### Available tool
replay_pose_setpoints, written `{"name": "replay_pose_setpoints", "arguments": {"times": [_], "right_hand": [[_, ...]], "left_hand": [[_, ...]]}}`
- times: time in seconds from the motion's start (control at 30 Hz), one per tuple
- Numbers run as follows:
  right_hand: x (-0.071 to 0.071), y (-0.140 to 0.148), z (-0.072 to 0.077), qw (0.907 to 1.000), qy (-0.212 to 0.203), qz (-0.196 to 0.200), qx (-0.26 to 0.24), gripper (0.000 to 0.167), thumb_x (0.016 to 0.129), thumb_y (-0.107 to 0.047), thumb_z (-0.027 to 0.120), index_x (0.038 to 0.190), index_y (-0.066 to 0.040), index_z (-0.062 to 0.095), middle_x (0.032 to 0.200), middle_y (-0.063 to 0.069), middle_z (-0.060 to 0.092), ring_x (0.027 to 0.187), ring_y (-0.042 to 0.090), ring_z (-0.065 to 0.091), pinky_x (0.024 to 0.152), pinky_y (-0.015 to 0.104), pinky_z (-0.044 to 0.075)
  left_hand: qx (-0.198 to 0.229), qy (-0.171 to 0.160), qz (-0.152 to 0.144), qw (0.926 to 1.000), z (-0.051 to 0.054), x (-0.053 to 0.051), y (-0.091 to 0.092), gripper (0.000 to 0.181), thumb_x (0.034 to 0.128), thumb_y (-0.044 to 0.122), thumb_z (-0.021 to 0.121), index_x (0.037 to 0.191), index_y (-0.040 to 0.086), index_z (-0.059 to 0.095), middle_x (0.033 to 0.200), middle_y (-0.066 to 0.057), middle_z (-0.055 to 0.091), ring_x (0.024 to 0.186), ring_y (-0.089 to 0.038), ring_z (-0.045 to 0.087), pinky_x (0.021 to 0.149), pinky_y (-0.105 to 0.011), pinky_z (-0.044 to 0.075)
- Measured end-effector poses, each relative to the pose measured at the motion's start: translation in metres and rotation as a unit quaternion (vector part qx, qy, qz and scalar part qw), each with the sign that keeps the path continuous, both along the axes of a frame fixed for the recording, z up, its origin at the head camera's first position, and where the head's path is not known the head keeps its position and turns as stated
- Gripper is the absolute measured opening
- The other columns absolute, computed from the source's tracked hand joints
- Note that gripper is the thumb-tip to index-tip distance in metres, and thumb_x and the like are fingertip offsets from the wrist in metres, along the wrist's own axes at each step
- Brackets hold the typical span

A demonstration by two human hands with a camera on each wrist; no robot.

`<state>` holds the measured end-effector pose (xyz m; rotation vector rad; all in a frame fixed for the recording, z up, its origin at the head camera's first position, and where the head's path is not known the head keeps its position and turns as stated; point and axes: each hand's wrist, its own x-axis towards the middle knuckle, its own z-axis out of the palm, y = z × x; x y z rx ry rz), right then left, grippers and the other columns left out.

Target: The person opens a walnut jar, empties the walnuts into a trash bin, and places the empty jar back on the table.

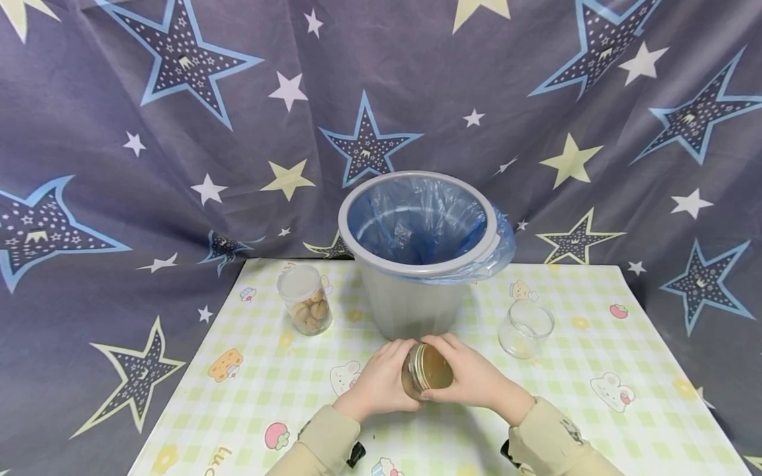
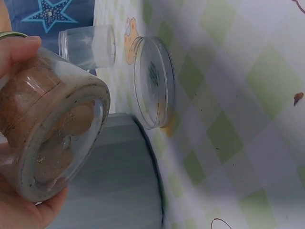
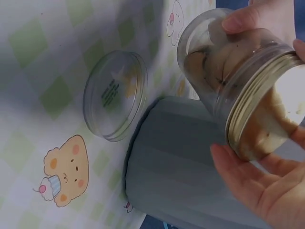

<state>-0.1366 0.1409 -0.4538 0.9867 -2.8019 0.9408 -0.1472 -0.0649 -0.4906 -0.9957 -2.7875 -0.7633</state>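
Both hands hold a glass jar (image 2: 57,124) in front of the bin, tilted with its gold lid (image 1: 439,367) turned to the right. My left hand (image 1: 381,382) grips the jar's body. Around the lid's rim, my right hand (image 1: 479,378) spreads its thumb and fingers. Brown contents show through the glass (image 3: 228,62), but I cannot tell what they are. Both wrist views show a shallow clear round piece (image 3: 114,95) with green print, lying on the table below the jar.
A grey bin (image 1: 411,304) with a blue bag (image 1: 417,225) stands at the back middle. To its left is a clear jar of walnuts (image 1: 309,311); to its right, a clear empty jar (image 1: 524,330). A starred curtain (image 1: 238,152) hangs behind the checked table (image 1: 595,449).
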Motion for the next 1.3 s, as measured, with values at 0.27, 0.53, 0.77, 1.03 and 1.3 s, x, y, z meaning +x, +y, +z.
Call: {"name": "replay_pose_setpoints", "arguments": {"times": [0.27, 0.53, 0.77, 1.03, 1.3], "right_hand": [[-0.001, 0.003, 0.000, 0.9989, 0.035, 0.025, -0.021, 0.079, 0.071, -0.041, 0.080, 0.134, -0.008, 0.045, 0.120, 0.007, 0.053, 0.105, 0.023, 0.058, 0.087, 0.042, 0.053], [0.000, 0.008, -0.002, 0.9958, 0.004, -0.018, -0.089, 0.078, 0.070, -0.030, 0.082, 0.134, -0.007, 0.043, 0.122, 0.013, 0.048, 0.105, 0.027, 0.057, 0.086, 0.044, 0.054], [-0.003, 0.025, -0.008, 0.9811, -0.049, -0.076, -0.171, 0.074, 0.065, -0.009, 0.085, 0.123, 0.003, 0.042, 0.118, 0.021, 0.048, 0.108, 0.040, 0.055, 0.092, 0.047, 0.050], [-0.004, 0.053, -0.026, 0.9788, -0.056, -0.147, -0.132, 0.065, 0.060, -0.014, 0.087, 0.109, 0.000, 0.047, 0.110, 0.017, 0.053, 0.105, 0.037, 0.056, 0.089, 0.052, 0.051], [-0.001, 0.073, -0.047, 0.9841, -0.057, -0.150, -0.075, 0.058, 0.057, -0.020, 0.090, 0.099, -0.007, 0.053, 0.103, 0.010, 0.054, 0.098, 0.026, 0.057, 0.089, 0.047, 0.052]], "left_hand": [[0.010, -0.008, 0.002, 0.9999, -0.001, 0.000, 0.000, 0.093, 0.0582, 0.040, 0.085, 0.134, 0.008, 0.042, 0.121, -0.004, 0.056, 0.112, -0.020, 0.055, 0.100, -0.039, 0.045], [0.044, -0.010, 0.022, 0.9987, -0.001, 0.000, -0.004, 0.094, 0.0562, 0.036, 0.087, 0.132, 0.004, 0.044, 0.123, -0.007, 0.056, 0.113, -0.023, 0.054, 0.099, -0.042, 0.046], [0.072, -0.025, 0.051, 0.9958, -0.004, 0.000, -0.013, 0.096, 0.0529, 0.035, 0.088, 0.133, 0.006, 0.044, 0.124, -0.007, 0.056, 0.117, -0.025, 0.053, 0.101, -0.043, 0.045], [0.124, -0.071, 0.089, 0.9857, -0.007, 0.004, -0.029, 0.098, 0.0540, 0.032, 0.089, 0.136, 0.006, 0.042, 0.128, -0.009, 0.053, 0.117, -0.030, 0.052, 0.097, -0.051, 0.046], [0.164, -0.088, 0.127, 0.9743, -0.002, 0.006, -0.043, 0.099, 0.0537, 0.027, 0.091, 0.136, 0.004, 0.040, 0.129, -0.012, 0.051, 0.117, -0.031, 0.052, 0.098, -0.053, 0.045]]}}
